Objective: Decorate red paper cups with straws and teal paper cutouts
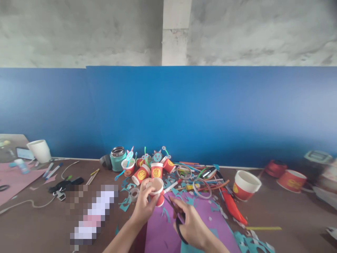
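My left hand (144,199) is wrapped round a red and white paper cup (159,196), tilted with its mouth facing up toward me. In my right hand (191,225) is a pair of black-handled scissors (179,217); the blades point up and left, close to the cup's side. Whether the blades touch the cup I cannot tell. Purple paper (163,235) lies under both hands, strewn with blue-green scraps. Just behind stand and lie several similar cups (157,171), some with blue cut-paper animal faces (157,156) on them.
A teal thermos (118,158) stands behind on the left. Tape rolls (202,188), pens and coloured sticks crowd the back right, near a red pouch (233,205) and a stack of paper bowls (246,185). Black keys (65,186) and cables lie left. A blue partition (184,112) closes the back.
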`<state>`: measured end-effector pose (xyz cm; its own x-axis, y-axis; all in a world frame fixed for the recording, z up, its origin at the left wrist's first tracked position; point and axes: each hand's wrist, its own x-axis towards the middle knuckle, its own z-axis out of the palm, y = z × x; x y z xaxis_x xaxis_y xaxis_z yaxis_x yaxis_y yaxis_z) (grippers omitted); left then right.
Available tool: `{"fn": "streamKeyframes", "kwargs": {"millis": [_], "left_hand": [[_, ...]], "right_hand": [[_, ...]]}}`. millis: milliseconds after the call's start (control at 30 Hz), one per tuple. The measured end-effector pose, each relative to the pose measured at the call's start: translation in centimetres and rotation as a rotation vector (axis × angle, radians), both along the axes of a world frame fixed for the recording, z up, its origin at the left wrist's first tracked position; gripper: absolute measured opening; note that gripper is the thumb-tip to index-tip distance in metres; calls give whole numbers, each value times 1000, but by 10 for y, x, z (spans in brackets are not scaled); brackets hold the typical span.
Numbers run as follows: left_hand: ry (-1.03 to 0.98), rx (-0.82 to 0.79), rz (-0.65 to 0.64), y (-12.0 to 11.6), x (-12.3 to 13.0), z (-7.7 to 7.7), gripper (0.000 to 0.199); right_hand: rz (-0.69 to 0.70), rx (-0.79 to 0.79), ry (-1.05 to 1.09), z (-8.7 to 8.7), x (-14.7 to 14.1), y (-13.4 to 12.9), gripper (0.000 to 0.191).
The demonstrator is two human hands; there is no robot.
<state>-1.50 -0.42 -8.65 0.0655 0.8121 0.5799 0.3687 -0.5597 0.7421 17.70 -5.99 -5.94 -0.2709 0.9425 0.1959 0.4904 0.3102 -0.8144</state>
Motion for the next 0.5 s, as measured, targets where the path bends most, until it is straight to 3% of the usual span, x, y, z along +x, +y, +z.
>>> {"fn": "streamKeyframes", "kwargs": {"millis": [200, 500], "left_hand": [[11, 9, 8, 0, 1, 1, 21], [0, 21, 7, 0, 0, 2, 21]], "right_hand": [[5, 44, -48, 1, 1, -1, 38], [24, -12, 37, 4, 1, -3, 52]]}}
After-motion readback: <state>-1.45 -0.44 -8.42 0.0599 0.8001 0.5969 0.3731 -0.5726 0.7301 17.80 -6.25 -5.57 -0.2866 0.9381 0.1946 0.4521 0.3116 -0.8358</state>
